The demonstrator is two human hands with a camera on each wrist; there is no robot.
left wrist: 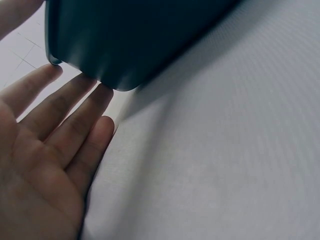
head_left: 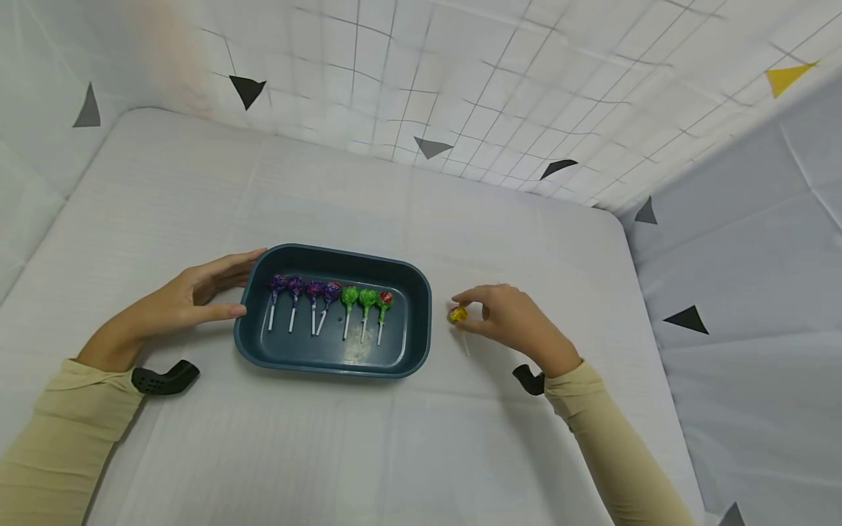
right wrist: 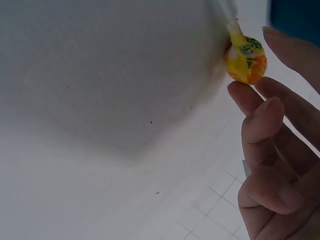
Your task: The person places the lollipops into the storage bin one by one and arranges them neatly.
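A dark teal tray stands on the white surface with a row of lollipops on sticks inside. Several purple lollipops lie on the left and three green lollipops on the right, one with a red top. At the tray's left end is my left hand; its fairly straight fingers and thumb rest against the rim. To the right of the tray, a yellow lollipop with orange patches sits between the fingertips and thumb of my right hand. In the right wrist view a fingertip touches its head, while the thumb stands apart.
The white-covered table extends around the tray. White sheeting with a grid pattern rises behind it, and more sheeting hangs at the right. Black, grey and yellow triangles mark the sheeting.
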